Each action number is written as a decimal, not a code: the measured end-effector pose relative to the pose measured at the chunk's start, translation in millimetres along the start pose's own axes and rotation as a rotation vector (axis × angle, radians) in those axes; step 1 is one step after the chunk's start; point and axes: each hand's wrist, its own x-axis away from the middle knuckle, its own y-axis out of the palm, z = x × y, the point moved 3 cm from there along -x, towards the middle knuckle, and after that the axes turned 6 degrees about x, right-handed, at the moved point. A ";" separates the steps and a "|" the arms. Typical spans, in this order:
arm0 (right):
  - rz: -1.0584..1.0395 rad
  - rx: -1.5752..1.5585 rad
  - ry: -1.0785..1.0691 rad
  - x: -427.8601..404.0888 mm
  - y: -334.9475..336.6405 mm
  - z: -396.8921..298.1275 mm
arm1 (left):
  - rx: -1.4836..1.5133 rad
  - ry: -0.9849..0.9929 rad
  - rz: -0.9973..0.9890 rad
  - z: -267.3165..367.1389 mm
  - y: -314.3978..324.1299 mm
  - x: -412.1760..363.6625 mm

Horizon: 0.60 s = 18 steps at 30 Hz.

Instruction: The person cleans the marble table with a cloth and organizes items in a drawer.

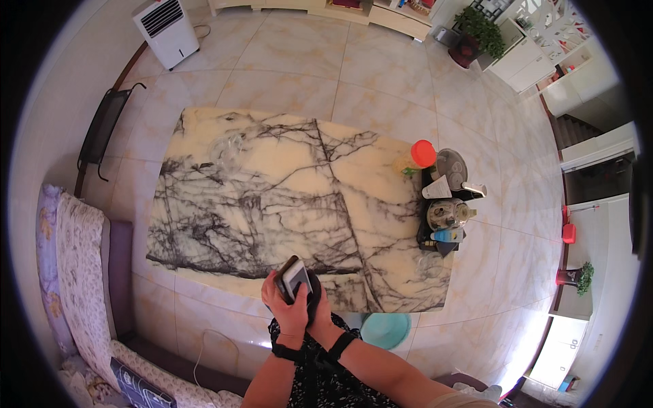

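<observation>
Near the front edge of a marble-patterned table (285, 204), my two hands are close together. My left hand (291, 311) grips a white-edged smartphone (297, 278), with the thumb on its face and a brown flat thing, perhaps a case or wallet, behind it. My right hand (320, 316) is around a dark, rounded object (315, 296) right beside the phone; what it is I cannot tell. Both wrists wear dark bands.
A black tray at the table's right end holds a glass teapot (449, 214), a white tube (436, 188) and other items. A red-lidded jar (423, 154) stands beside it. Below the front edge is a teal basin (386, 330). A sofa (84, 255) lies left.
</observation>
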 end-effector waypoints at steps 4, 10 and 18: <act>0.122 0.184 0.040 -15.3 -29.2 9.8 | 0.072 -0.081 0.079 -5.0 0.6 5.8; 0.202 1.748 -0.560 -37.4 -63.5 8.5 | 0.440 -0.245 0.070 -25.2 -21.9 2.8; 0.688 2.235 -0.548 -54.5 -81.7 -54.4 | 0.650 -0.669 -0.015 -92.4 -103.3 -9.9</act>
